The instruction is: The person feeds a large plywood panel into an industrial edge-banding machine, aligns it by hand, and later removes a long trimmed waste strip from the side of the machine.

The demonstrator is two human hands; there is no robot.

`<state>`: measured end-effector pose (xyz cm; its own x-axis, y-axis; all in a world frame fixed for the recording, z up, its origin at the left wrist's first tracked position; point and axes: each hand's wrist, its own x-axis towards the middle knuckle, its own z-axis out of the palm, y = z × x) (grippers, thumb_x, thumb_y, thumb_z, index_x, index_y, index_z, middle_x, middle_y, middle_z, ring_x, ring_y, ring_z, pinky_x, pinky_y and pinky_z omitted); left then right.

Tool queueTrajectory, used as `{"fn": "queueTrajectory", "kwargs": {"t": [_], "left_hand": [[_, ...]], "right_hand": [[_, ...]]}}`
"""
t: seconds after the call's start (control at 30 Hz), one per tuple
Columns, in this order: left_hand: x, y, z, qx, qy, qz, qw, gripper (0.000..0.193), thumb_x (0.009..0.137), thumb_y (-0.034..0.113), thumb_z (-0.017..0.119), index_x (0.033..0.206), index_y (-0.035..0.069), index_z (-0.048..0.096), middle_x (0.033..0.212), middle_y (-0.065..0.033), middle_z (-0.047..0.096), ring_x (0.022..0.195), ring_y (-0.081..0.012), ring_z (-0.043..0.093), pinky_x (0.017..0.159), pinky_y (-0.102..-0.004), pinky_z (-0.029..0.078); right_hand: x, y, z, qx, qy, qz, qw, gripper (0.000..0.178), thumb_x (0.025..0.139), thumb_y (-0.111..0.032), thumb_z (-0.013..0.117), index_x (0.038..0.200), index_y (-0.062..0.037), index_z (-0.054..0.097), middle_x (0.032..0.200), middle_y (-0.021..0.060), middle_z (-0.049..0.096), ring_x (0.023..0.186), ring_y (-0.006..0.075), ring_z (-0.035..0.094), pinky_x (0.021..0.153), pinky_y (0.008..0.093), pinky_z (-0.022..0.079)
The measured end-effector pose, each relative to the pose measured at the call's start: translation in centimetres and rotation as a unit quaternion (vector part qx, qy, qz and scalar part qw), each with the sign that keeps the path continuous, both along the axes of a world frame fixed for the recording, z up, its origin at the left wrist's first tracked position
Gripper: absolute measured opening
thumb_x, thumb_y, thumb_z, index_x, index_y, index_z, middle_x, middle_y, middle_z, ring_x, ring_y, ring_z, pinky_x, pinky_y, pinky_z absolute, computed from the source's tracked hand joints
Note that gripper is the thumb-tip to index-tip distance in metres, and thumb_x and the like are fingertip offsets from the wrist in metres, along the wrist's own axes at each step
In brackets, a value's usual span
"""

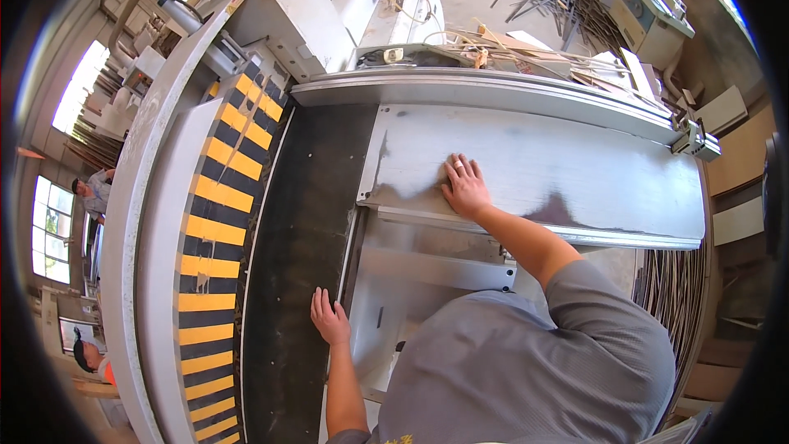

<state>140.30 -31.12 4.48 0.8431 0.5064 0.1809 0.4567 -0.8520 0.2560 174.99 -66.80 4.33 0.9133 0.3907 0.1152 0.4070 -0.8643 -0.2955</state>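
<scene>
Left hand (331, 326) unclenched over black bed (304, 214), right hand (468, 189) likewise on metal plate (567, 156); striped beam (215, 232) flanks bed.

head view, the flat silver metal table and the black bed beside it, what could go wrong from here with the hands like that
The bare right hand lies flat on the smooth silver metal table and might slide if leaned on. The pale finger ring on it could catch on an edge. The bare left hand is at the long black bed, where fingers might be pinched if the yellow-and-black striped guard moved across.
</scene>
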Motion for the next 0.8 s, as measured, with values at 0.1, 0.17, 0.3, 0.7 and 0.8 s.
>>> {"fn": "queueTrajectory", "kwargs": {"t": [0.1,0.17,0.3,0.7,0.8], "left_hand": [[-0.4,-0.8,-0.3,0.051,-0.051,-0.019,0.997,0.045,0.096,0.021,0.061,0.139,0.007,0.06,0.152,-0.0096,0.054,0.14,-0.0339,0.048,0.116,-0.0494,0.036],[-0.1,-1.2,-0.4,0.068,-0.047,0.0,0.997,0.045,0.096,0.022,0.061,0.139,0.007,0.059,0.151,-0.009,0.055,0.138,-0.0333,0.049,0.115,-0.0494,0.037],[0.4,-1.6,-0.3,0.078,-0.046,0.035,0.995,0.044,0.096,0.024,0.062,0.137,0.008,0.06,0.149,-0.0077,0.056,0.136,-0.0322,0.05,0.113,-0.0489,0.038],[0.3,-1.6,-0.2,0.09,-0.039,0.035,0.995,0.043,0.096,0.024,0.063,0.136,0.009,0.06,0.149,-0.0066,0.055,0.137,-0.031,0.049,0.113,-0.0483,0.038],[0.5,-1.6,-0.1,0.09,-0.036,0.034,0.995,0.043,0.096,0.024,0.063,0.136,0.009,0.059,0.149,-0.0068,0.055,0.137,-0.0311,0.049,0.113,-0.0483,0.038]], "right_hand": [[-0.1,-0.1,0.1,0.015,-0.026,-0.002,1.0,0.06,0.102,-0.036,0.052,0.153,-0.0049,0.045,0.165,0.0176,0.035,0.157,0.0327,0.026,0.128,0.0511,0.02],[-0.2,-0.2,0.3,0.015,-0.025,0.001,1.0,0.06,0.102,-0.036,0.052,0.153,-0.0045,0.045,0.165,0.018,0.035,0.156,0.0331,0.026,0.128,0.0512,0.02],[-0.2,-0.1,0.5,0.009,-0.029,0.002,1.0,0.061,0.101,-0.037,0.052,0.152,-0.003,0.046,0.164,0.0191,0.036,0.156,0.0343,0.026,0.127,0.0519,0.02],[-0.1,0.1,0.2,0.019,-0.001,-0.002,1.0,0.062,0.102,-0.039,0.052,0.153,-0.0041,0.043,0.166,0.0186,0.033,0.158,0.0332,0.022,0.129,0.0498,0.015],[0.1,0.1,-0.1,0.015,-0.004,-0.004,1.0,0.063,0.102,-0.039,0.052,0.154,-0.0039,0.042,0.166,0.0184,0.032,0.158,0.0329,0.021,0.129,0.0495,0.015]]}}
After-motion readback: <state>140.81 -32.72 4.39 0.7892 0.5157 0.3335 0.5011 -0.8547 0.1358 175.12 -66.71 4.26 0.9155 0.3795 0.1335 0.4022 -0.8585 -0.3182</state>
